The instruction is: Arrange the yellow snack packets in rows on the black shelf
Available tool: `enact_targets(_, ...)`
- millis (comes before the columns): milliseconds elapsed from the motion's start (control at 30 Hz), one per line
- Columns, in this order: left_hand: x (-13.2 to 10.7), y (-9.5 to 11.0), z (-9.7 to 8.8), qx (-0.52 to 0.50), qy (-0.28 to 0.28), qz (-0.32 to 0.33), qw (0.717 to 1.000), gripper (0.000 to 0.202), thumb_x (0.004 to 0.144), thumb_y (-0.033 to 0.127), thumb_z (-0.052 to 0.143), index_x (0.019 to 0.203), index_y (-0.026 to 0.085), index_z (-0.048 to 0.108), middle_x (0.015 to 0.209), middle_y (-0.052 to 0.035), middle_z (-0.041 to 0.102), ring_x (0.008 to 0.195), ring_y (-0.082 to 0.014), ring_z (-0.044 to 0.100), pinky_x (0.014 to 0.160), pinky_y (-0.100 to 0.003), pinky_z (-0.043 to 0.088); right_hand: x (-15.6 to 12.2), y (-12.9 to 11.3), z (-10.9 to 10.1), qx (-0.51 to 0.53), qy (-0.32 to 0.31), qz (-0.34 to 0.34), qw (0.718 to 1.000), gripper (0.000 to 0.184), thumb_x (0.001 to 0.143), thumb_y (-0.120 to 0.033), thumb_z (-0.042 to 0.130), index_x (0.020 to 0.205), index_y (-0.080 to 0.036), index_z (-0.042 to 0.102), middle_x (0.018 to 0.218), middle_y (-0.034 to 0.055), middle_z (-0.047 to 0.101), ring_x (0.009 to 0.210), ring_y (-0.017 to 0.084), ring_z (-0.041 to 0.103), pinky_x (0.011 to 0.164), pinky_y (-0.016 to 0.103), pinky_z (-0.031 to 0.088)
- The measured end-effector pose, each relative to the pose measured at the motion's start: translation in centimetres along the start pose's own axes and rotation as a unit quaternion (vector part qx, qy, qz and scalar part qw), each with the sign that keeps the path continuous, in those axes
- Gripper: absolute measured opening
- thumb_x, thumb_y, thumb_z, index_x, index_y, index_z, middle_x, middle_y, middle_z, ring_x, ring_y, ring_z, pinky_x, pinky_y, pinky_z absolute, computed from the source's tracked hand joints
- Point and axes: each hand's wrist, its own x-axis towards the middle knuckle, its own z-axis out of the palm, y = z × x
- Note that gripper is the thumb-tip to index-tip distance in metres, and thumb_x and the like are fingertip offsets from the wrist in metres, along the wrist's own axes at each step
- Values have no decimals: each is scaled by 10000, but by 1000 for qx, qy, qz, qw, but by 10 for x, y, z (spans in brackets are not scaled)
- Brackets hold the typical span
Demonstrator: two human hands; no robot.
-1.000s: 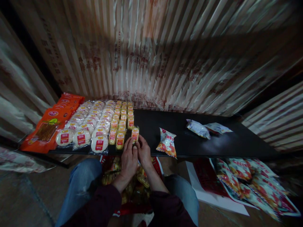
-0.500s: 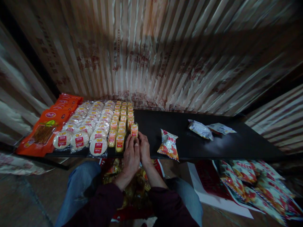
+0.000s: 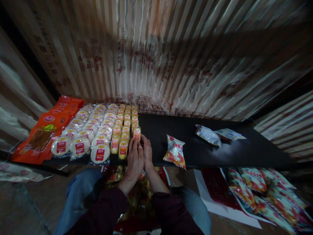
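Observation:
My left hand [image 3: 134, 157] and my right hand [image 3: 147, 152] are side by side at the front edge of the black shelf [image 3: 220, 150]. Their fingertips pinch a small yellow snack packet [image 3: 136, 133] with a red label, standing at the near end of a row of several like packets [image 3: 126, 123]. To the left of these rows lie round white cakes [image 3: 97, 135] in clear wrap, lined up in rows. Both hands have their fingers closed on the packet.
Orange flat packs [image 3: 42, 135] overlap at the shelf's left end. An orange-white snack bag [image 3: 174, 151] stands right of my hands; two pale bags [image 3: 207, 133] lie farther right. More snack bags [image 3: 264, 192] lie on the floor at right, and a bag of yellow packets [image 3: 137, 195] sits between my knees.
Both hands have pushed the yellow packet forward and a little left, in against the end of its row. The view has shifted slightly.

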Motion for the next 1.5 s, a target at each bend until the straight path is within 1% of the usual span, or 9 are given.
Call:
enact_targets(133, 4, -2, 1, 22, -12, -8, 1000, 468, 886, 290, 303, 1251, 74, 503, 1431, -166, 382, 1353, -207, 310, 1137, -380, 231, 2, 0, 3, -34, -3, 8, 999, 414, 798, -230, 483, 1206, -189, 548, 985, 70, 580, 883, 188, 571, 848, 324, 465)
enact_targets(233, 6, -4, 1, 30, -17, -5, 999, 481, 884, 283, 297, 1256, 58, 502, 1437, -171, 372, 1360, -210, 297, 1139, -375, 229, 4, 1, 4, -49, -7, -3, 999, 415, 807, -220, 466, 1213, -175, 538, 1022, 82, 579, 936, 190, 563, 875, 319, 452)
enact_targets(400, 5, -9, -2, 21, -25, 20, 999, 453, 887, 295, 315, 1251, 126, 524, 1444, -112, 380, 1366, -213, 285, 1144, -393, 224, 7, 4, 3, -113, -16, -31, 993, 398, 800, -182, 448, 1181, -198, 563, 1034, 74, 604, 977, 205, 521, 907, 348, 417)
enact_targets(533, -1, -6, -5, 16, -44, 28, 999, 492, 902, 341, 289, 1296, 117, 481, 1486, -111, 302, 1381, -210, 250, 1146, -377, 213, 6, 3, 1, -135, -22, -36, 990, 442, 789, -128, 400, 1198, -192, 555, 1069, 80, 603, 986, 204, 507, 900, 336, 414)
enact_targets(667, -6, -6, -6, 5, -49, 38, 998, 513, 911, 377, 274, 1300, 109, 474, 1484, -121, 305, 1383, -204, 244, 1146, -376, 205, 5, 2, 1, -137, -30, -40, 989, 462, 786, -128, 392, 1224, -150, 537, 1133, 105, 591, 1036, 209, 501, 928, 338, 408)
enact_targets(867, -6, -12, -4, -18, -44, 44, 998, 513, 916, 402, 273, 1286, 122, 489, 1472, -115, 329, 1379, -200, 255, 1142, -374, 218, 8, 9, 1, -108, -25, -51, 993, 452, 794, -156, 382, 1217, -168, 544, 1162, 90, 590, 1074, 193, 509, 953, 343, 410)
enact_targets(1033, -5, -14, -4, -19, -37, 71, 997, 512, 929, 398, 251, 1308, 130, 467, 1457, -119, 358, 1370, -193, 276, 1138, -387, 235, 13, 15, 5, -103, -20, -54, 993, 508, 790, -152, 377, 1285, -153, 488, 1245, 104, 557, 1150, 207, 473, 997, 391, 380)
enact_targets(1333, -3, -14, -4, -9, -27, 77, 997, 504, 927, 393, 256, 1303, 136, 472, 1436, -117, 390, 1364, -197, 288, 1134, -379, 247, 12, 5, 6, -122, -47, -82, 988, 477, 827, -138, 358, 1282, -154, 498, 1210, 86, 591, 1105, 191, 484, 975, 351, 391)
enact_targets(1500, -3, -10, -5, -4, -30, 65, 997, 510, 925, 395, 257, 1298, 127, 478, 1448, -122, 370, 1358, -195, 300, 1141, -368, 224, 14, 9, 5, -132, -58, -95, 985, 497, 821, -121, 351, 1295, -182, 486, 1231, 72, 586, 1130, 173, 496, 992, 343, 380)
